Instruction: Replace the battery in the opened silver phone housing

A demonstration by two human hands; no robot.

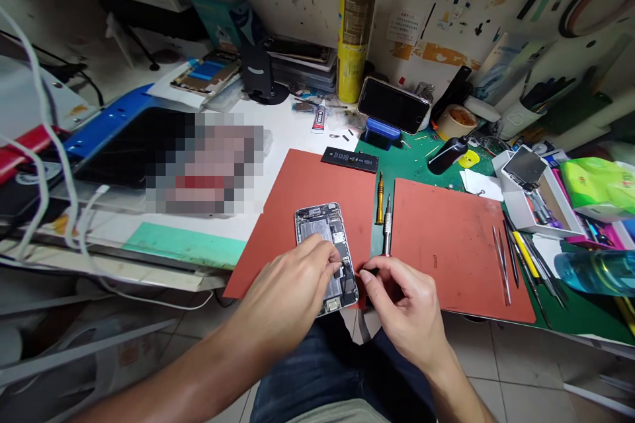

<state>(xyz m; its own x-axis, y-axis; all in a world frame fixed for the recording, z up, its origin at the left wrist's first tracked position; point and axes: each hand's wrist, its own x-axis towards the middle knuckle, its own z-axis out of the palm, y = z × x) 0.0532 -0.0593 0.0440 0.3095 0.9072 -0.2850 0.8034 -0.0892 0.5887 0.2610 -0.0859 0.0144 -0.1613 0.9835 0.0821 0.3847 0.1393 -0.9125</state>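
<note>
An opened phone (317,221) with its inner parts showing lies on the left red-brown mat (278,225), near the table's front edge. Over its lower half is my left hand (292,277), fingertips pinched together at the internals; anything between them is too small to make out. Just right of the phone, my right hand (407,310) has thumb and forefinger closed on a small dark thing that I cannot identify. A silver screwdriver (387,228) lies just beyond that hand, beside a gold screwdriver (380,198). Behind the phone rests a black battery (350,159).
A second red-brown mat (446,244) bears tweezers (502,264) at its right. Behind are a propped phone (393,106), a yellow spray can (354,33) and a dark bottle (447,155). White cables (44,119) hang at the left; a blue bottle (595,272) lies right.
</note>
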